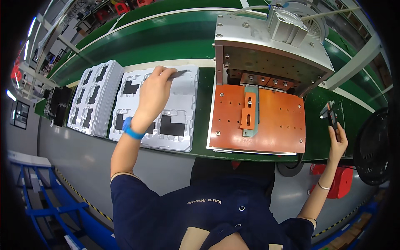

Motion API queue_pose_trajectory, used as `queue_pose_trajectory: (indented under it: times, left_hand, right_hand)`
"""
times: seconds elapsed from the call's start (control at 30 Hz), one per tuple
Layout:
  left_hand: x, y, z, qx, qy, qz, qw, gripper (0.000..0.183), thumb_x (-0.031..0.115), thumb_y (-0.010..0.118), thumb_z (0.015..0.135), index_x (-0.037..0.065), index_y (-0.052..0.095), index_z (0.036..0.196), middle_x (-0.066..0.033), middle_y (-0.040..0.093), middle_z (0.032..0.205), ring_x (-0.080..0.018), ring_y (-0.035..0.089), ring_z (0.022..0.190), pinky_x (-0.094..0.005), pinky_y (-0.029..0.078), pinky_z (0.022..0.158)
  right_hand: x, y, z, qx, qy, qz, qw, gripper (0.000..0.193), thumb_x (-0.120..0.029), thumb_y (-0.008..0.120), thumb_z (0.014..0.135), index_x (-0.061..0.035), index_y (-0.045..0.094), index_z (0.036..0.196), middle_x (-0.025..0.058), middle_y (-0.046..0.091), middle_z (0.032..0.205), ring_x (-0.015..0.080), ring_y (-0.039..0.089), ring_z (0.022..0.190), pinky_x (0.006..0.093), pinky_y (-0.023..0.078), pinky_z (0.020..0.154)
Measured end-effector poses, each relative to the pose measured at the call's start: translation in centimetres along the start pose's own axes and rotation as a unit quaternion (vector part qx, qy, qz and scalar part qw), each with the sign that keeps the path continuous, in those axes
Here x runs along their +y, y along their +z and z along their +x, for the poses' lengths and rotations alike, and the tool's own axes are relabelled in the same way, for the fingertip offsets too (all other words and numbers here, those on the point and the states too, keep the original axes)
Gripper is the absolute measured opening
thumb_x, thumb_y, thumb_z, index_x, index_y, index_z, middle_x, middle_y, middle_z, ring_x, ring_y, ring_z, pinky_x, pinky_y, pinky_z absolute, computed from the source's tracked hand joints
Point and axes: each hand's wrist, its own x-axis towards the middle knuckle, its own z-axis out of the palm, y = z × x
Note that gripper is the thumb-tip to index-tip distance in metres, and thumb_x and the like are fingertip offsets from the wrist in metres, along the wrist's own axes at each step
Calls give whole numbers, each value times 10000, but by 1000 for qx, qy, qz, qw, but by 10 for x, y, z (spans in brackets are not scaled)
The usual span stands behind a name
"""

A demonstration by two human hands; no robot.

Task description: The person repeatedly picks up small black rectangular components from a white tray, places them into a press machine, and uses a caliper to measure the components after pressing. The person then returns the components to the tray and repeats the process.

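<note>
Dark piece [179, 73] in the left hand [157, 88], caliper [332, 118] in the right hand [339, 143]

The press [266, 52] stands on the green bench [203, 109], an orange plate [281, 125] at its front with a pale green strip [251, 131] and a slotted orange bar [248, 113] on top. Left of the press, the left hand, a blue band [133, 129] at its wrist, pinches the thin piece between thumb and fingers over the far corner of a white tray [183, 93], on the side nearest the press. Whether the piece touches the tray cannot be told. Other dark pieces lie in the tray's pockets; the forearm hides part of it. Farther left of the press come a tray stack [110, 100] and, beyond that, a dark stack [58, 104].

Right of the press, the right hand is closed around the caliper's lower end, its metal jaws pointing away from the person. A black fan [375, 146] stands farther right of the press, and a red stool [341, 183] sits on the floor, nearer the person than the press.
</note>
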Motion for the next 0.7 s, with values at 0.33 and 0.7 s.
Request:
queue_pose_trajectory:
  times: [0.33,0.7]
  left_hand:
    - [-30,55,-50,-76,9,43,996,499,97,525,910,69,499,1408,-238,450,1447,-426,440,1292,-520,413,1040]
    - [-92,40,-17,10,19,86,996,171,191,614,918,66,710,984,-111,677,1019,-322,572,1013,-438,450,891]
  right_hand:
    - [33,41,4,23,20,-244,969,393,-266,828,803,-19,738,1095,7,537,757,100,523,667,255,407,609]
    - [28,45,1,-1,-7,-308,951,379,-314,805,808,-72,750,1094,58,595,828,210,572,765,328,459,714]
